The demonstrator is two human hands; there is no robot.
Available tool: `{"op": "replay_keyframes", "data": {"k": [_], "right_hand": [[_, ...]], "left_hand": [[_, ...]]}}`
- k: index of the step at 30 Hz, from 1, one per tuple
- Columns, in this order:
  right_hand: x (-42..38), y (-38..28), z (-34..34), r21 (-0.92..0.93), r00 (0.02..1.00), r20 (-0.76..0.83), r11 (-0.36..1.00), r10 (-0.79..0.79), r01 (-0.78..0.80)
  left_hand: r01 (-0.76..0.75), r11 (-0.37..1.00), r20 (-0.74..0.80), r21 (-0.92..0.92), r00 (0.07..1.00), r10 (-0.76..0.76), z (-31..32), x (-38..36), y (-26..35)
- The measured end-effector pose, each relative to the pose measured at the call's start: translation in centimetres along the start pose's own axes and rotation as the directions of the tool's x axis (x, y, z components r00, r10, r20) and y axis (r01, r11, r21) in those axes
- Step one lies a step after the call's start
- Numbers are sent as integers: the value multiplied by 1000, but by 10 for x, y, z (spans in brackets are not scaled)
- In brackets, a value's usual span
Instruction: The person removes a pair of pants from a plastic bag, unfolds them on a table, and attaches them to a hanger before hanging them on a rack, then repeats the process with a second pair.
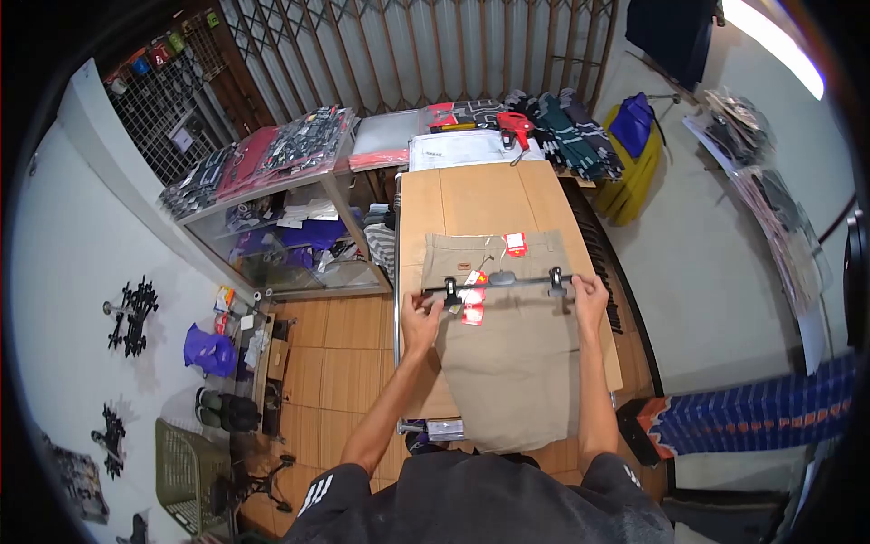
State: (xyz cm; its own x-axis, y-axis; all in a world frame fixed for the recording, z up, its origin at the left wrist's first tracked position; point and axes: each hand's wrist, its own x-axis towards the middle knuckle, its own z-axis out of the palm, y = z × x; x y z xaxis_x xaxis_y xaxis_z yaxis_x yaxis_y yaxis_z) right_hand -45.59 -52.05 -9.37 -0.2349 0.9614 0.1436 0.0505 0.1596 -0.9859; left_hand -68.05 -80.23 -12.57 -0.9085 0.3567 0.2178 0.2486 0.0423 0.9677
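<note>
Beige trousers lie on the brown table, waistband at the far side and legs hanging toward my body. Red and white tags are on them. A black clip hanger is held across the trousers, below the waistband. My left hand grips its left end, fingers closed beside the left clip. At the right end, my right hand pinches the bar beside the right clip. Whether the clips touch the cloth cannot be told.
Beyond the table are white packages, a red tape dispenser and folded dark clothes. A glass display case stands at the left, a green basket at the lower left. Blue patterned cloth is at the right.
</note>
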Motion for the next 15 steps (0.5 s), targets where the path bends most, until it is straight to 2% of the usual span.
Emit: {"op": "replay_keyframes", "data": {"k": [1, 2, 5, 8, 11, 15], "right_hand": [[26, 9, 9, -57, 1000, 4, 998, -31, 31], [48, 18, 18, -115, 998, 8, 991, -63, 63], [99, 33, 49, -203, 999, -5, 978, -46, 44], [125, 44, 71, -313, 999, -29, 950, -28, 18], [135, 54, 87, -373, 994, -38, 924, -101, 80], [144, 55, 95, -487, 995, -44, 871, -90, 57]], "left_hand": [[-33, 999, 1, 32, 999, 33, 10, 13, -6], [-29, 990, -4, 140, 1000, 30, 19, 26, -11], [-34, 916, -5, 400, 999, 39, 44, 65, -14], [-16, 831, -26, 556, 999, 36, 64, 97, -21], [56, 780, -50, 623, 998, -31, 75, 118, -27], [79, 685, -66, 724, 997, -46, 84, 124, -25]]}}
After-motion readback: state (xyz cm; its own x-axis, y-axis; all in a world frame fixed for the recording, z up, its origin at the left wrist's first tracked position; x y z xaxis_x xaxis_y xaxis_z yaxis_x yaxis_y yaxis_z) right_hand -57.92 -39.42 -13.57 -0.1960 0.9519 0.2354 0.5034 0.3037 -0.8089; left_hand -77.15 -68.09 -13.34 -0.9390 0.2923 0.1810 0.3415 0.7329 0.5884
